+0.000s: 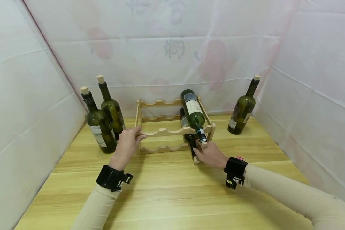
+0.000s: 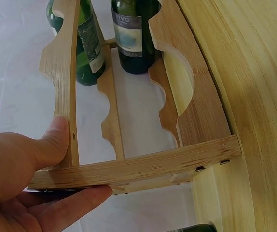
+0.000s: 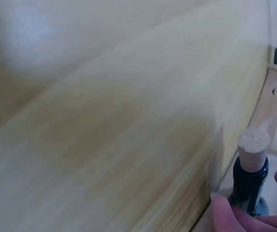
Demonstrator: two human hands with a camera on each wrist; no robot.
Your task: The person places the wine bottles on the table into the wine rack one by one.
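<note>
One lower bottle [image 1: 191, 138] lies neck outward, the neck between the nearer right hand's [image 1: 212, 156] parted thumb and fingers, grip unclear; the left hand [image 1: 126, 144] pinches the rack [image 1: 161, 132].

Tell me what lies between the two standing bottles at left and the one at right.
In the head view: the wooden rack, an upper bottle and a lower bottle lying at its right end, plus the left hand and right hand.

On the label [image 2: 129, 36] of one bottle [image 2: 134, 65], "IVO" stands above and "ALIA" below. Faint characters on the cloth [image 1: 149, 62] behind the bench's far edge, and other labels [image 1: 97, 130], cannot be read.
</note>
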